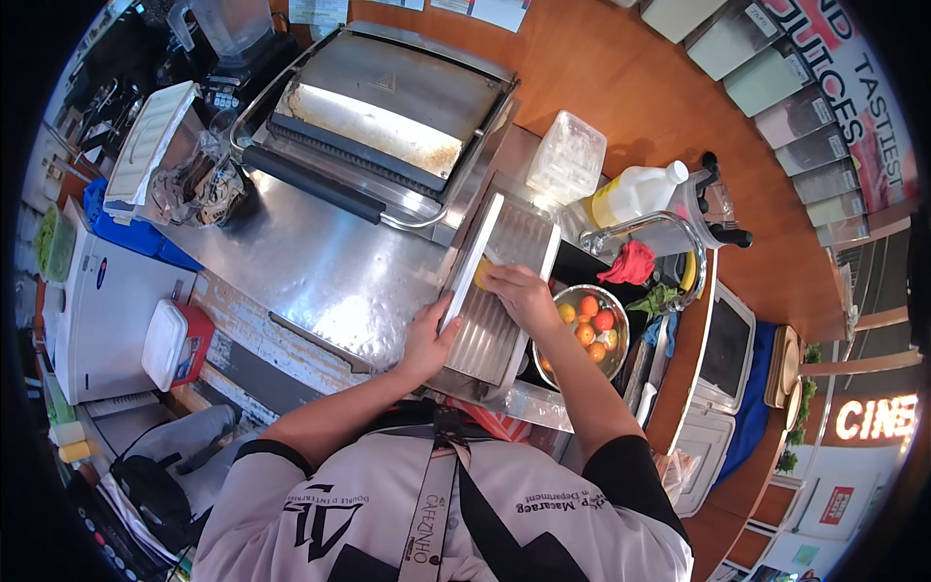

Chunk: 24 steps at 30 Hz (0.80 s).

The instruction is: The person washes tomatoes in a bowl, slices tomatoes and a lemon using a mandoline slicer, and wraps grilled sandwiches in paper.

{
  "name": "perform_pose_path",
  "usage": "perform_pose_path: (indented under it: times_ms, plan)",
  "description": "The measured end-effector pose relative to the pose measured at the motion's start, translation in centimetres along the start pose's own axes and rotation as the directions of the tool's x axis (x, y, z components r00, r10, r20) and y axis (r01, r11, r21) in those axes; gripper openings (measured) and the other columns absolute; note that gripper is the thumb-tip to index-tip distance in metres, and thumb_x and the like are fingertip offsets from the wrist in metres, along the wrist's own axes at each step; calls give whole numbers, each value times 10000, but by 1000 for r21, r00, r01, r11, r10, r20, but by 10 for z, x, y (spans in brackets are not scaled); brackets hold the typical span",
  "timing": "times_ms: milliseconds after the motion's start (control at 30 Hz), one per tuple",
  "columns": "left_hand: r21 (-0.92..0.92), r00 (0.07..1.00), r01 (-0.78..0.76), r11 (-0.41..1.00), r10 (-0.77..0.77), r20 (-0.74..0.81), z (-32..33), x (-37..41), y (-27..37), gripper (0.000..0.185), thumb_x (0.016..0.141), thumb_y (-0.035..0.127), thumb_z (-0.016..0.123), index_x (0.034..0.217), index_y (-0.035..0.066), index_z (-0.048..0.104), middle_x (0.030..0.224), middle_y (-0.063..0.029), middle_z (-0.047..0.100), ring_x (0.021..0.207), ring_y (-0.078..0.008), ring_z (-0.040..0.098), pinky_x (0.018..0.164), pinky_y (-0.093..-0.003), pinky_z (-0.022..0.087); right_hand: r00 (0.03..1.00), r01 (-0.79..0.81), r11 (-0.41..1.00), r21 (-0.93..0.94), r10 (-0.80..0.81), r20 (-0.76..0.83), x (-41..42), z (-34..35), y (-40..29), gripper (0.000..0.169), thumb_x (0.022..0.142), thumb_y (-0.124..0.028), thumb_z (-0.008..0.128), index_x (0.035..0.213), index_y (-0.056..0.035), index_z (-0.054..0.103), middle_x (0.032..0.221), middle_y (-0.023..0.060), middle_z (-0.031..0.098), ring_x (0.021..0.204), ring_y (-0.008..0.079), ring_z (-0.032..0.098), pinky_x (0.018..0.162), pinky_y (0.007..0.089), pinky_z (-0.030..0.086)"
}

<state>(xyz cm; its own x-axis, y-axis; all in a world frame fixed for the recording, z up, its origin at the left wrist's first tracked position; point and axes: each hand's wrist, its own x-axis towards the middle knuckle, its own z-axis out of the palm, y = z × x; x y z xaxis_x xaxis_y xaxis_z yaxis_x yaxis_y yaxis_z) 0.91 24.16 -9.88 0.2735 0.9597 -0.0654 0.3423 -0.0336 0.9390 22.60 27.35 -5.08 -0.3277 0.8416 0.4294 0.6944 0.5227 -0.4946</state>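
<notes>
A ribbed metal tray (476, 338) with raised pale side rails lies at a slant in front of me, by the right end of the steel counter. My left hand (428, 342) grips its left rail, thumb over the edge. In my right hand (520, 291) is a yellow sponge (481, 273), pressed to the tray's inner side near the left rail. My fingers hide part of the sponge. Close to my right forearm stands a steel bowl (622, 313) with several tomatoes and other round produce, red, orange and yellowish green.
A sandwich press (385, 94) with a black handle stands behind the steel counter (327, 269). A curved faucet (654, 218), red cloth (627, 263), white-capped jug (640, 189) and clear container (567, 156) are at the right. A knife (644, 404) lies near the right edge.
</notes>
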Motion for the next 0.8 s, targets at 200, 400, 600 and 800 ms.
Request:
perform_pose_path:
  times_ms: [200, 400, 600, 800]
  plan:
    - [-3, 1000, -16, 1000, 16, -20, 0, -2, -5, 472, 902, 224, 625, 1335, 67, 522, 1122, -215, 603, 1026, -389, 587, 895, -426, 464, 999, 31, 999, -37, -29, 42, -23, -13, 9, 235, 718, -2, 690, 944, -56, 722, 1023, 79, 690, 933, 257, 649, 801, 341, 550]
    - [-35, 1000, -1, 999, 1, 1, 1, -2, -1, 474, 907, 232, 620, 1336, 58, 520, 1126, -228, 597, 1032, -383, 586, 895, -412, 467, 1000, 20, 999, -38, -20, 4, -14, -16, 24, 221, 712, -1, 697, 924, -56, 717, 995, 66, 685, 937, 255, 648, 810, 340, 552]
    - [-17, 1000, 9, 1000, -9, -13, -1, -3, -2, 471, 906, 240, 621, 1330, 58, 525, 1124, -223, 597, 1033, -376, 584, 891, -410, 466, 1000, 28, 999, -19, -28, -5, -22, -26, 31, 214, 725, -2, 677, 932, -53, 702, 988, 87, 683, 915, 283, 641, 806, 367, 542]
    - [-14, 999, -27, 1000, 26, -30, 5, -2, -2, 461, 902, 234, 622, 1320, 62, 534, 1127, -223, 596, 1041, -378, 584, 898, -414, 462, 997, -70, 986, -153, 63, -51, 6, -26, 48, 214, 770, 28, 629, 969, -30, 683, 1040, 122, 669, 913, 313, 626, 811, 378, 533]
